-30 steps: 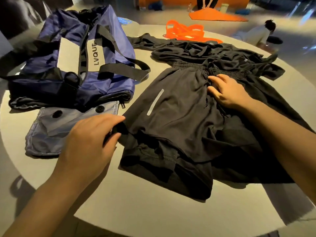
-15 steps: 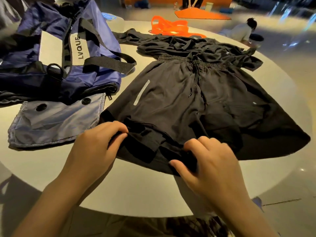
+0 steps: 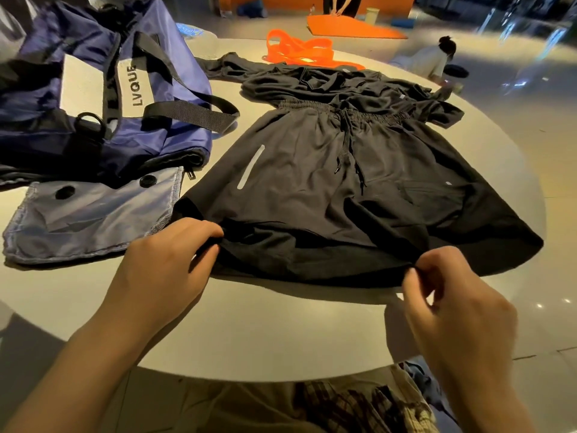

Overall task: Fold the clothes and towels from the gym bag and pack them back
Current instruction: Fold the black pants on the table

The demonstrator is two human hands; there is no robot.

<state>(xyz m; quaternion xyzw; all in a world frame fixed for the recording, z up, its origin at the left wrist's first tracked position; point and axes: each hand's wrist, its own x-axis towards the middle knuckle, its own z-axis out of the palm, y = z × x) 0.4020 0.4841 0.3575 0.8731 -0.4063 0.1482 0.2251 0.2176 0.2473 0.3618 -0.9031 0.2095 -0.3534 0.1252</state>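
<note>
Black shorts (image 3: pixel 327 189) with a white stripe and a drawstring lie spread flat on the round white table (image 3: pixel 265 332). My left hand (image 3: pixel 162 270) pinches the near left hem of the shorts. My right hand (image 3: pixel 456 307) pinches the near hem further right, at the leg split. Behind the waistband lies a crumpled black shirt (image 3: pixel 337 85). The blue gym bag (image 3: pixel 93 95), marked LVQUE, with black straps, sits at the far left. Its grey-blue flap (image 3: pixel 93 220) lies flat on the table beside my left hand.
An orange strap (image 3: pixel 299 51) lies at the table's far edge behind the shirt. The near table rim runs just in front of my body. Beyond the table, people are on the floor near an orange mat (image 3: pixel 352 26).
My right hand left the waistband, came to the near hem, then slid right along it. My left hand kept its grip on the left hem. The near hem now lies straighter.
</note>
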